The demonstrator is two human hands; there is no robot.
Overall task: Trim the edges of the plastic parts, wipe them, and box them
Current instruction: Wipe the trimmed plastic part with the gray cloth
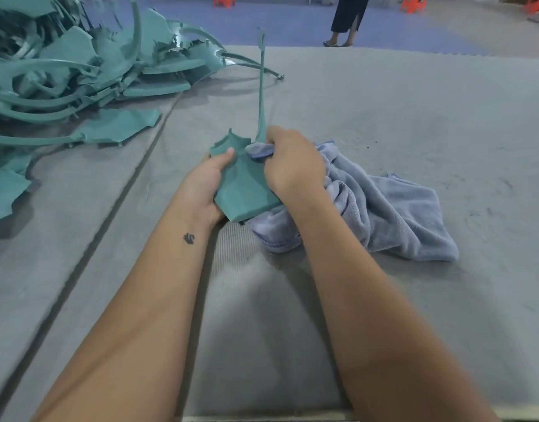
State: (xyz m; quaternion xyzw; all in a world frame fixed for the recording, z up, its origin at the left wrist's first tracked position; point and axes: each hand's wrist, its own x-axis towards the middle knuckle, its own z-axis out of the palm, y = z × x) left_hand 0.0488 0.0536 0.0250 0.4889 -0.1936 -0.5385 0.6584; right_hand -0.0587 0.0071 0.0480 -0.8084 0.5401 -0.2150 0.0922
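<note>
We see both hands working in the middle of the grey bench [384, 95]. The left hand [205, 185] grips a teal plastic part [242, 184] from its left side: the thumb lies flat on the upper face, and the other fingers are curled under the part, so we cannot see them. The part is held a little above the bench, tilted, with its broad flat end toward us and a long thin arm rising up and away from us. The right hand [292, 166] is closed around a bunched corner of a pale blue cloth [393, 208] and presses this corner against the upper face of the part, just beside the base of the thin arm. The rest of the cloth lies crumpled on the bench to the right of the hands, and one fold of it reaches under the near end of the part.

At the far left of the bench there is a big pile of teal parts [79, 65], well apart from the hands. Beyond the bench, on the blue floor [277, 22], a person [349, 16] is standing, near some orange stools [224, 0].
</note>
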